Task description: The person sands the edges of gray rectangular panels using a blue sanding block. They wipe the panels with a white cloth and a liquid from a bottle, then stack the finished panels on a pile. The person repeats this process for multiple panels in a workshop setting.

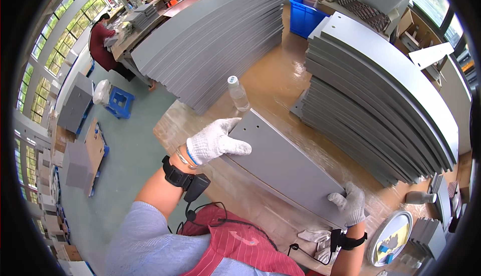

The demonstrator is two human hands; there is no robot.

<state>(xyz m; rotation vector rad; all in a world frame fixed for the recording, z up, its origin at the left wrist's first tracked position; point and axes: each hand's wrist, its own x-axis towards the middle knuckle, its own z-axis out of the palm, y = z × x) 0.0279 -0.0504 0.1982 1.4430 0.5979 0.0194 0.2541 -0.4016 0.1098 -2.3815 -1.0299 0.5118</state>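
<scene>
Green floor (123, 163) spreads across the left side, below a wall of gridded windows (70, 20), while a glossy brown work table (280, 73), partly covered with clear film, fills the middle. Two tall stacks of curved grey panels bear on it: a left stack (215, 43) and a right stack (376, 108), a strip of brown surface between them. Beyond the floor, a co-worker (102, 50) in dark red leans over a bench. The single grey panel (285, 160) is in front of the stacks, slanting down to the right above the near part of the table. A blue bin (304, 18) sits behind, and a blue stool (120, 103) stands on the floor. The gloved left hand (213, 143) is clamped on the panel's left end, thumb flat on its face; the gloved right hand (352, 206) grips near the right end, thumb likewise on the face, the other fingertips hidden. A clear bottle (238, 95) stands just beyond the panel's left end.
</scene>
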